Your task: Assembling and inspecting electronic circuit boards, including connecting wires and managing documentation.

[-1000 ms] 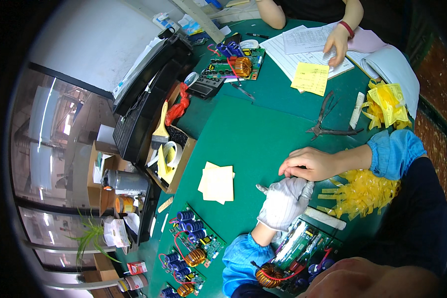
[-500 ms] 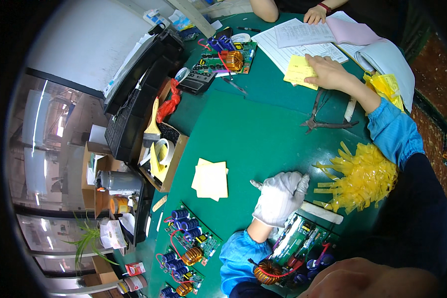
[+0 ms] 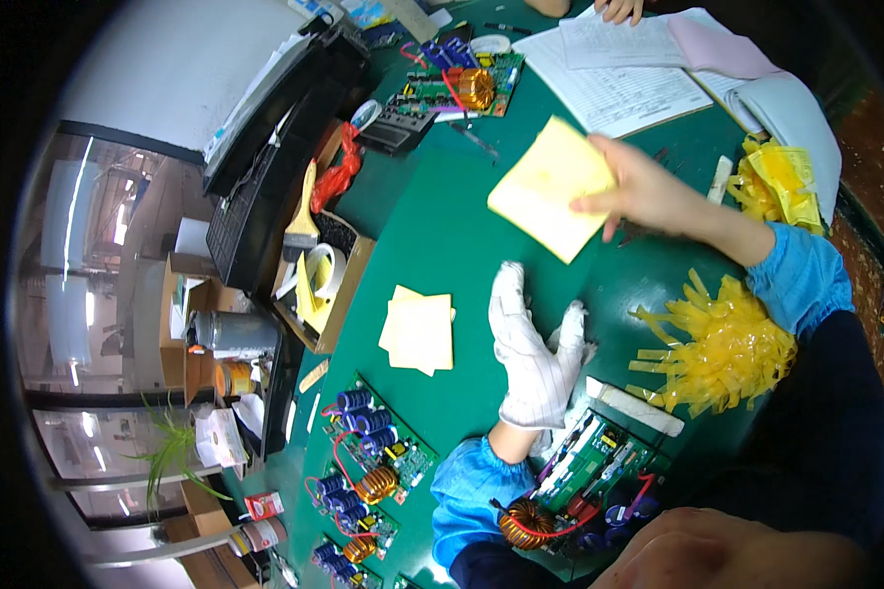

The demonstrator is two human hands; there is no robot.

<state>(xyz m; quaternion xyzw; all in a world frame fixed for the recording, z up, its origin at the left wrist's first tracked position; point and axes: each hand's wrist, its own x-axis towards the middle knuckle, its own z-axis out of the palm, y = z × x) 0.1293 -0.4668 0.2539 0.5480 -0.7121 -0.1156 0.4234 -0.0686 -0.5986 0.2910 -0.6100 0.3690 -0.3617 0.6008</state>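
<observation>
My bare right hand (image 3: 648, 191) pinches a pad of yellow sticky notes (image 3: 550, 187) between thumb and fingers, raised over the green mat (image 3: 442, 236). Below it my left hand (image 3: 535, 353), in a white glove, is open with its thumb and fingers spread. Nothing is in it. The left wrist is beside a green circuit board (image 3: 599, 471) with a copper coil and blue capacitors. To the left lies a small stack of pale yellow notes (image 3: 420, 332). A bundle of yellow tape strips (image 3: 722, 344) rests near my right forearm. The pliers are mostly hidden behind my right hand.
Several circuit boards (image 3: 373, 481) lie at the lower left, and another board (image 3: 471, 88) at the back. Open papers (image 3: 619, 93) cover the far right, where another person's hand (image 3: 619, 10) rests. A box (image 3: 349, 294) with a brush and tape rolls stands left.
My right hand has lifted the yellow note pad off the papers and brought it nearer and to the left. My left hand has opened from a closed shape, its fingers reaching forward.
</observation>
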